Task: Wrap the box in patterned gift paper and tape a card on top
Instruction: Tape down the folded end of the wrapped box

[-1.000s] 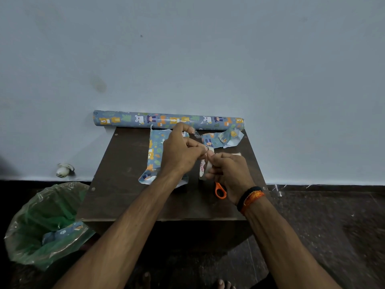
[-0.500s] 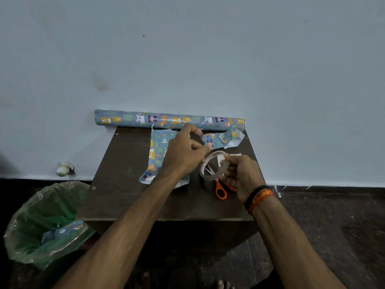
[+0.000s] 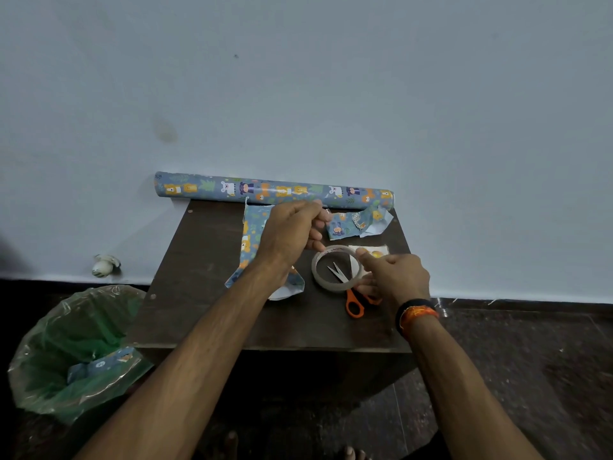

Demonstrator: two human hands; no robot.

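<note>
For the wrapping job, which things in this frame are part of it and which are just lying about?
Part of the job:
- wrapping paper roll
- tape roll, under the right hand
- scissors
- paper-covered piece under the left hand
- card

Just lying about:
- lined bin
- paper scrap
- small white object by the wall

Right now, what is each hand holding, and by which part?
Right hand holds the tape roll by its right rim. Left hand is curled over the wrapped box; what it pinches cannot be told.
</note>
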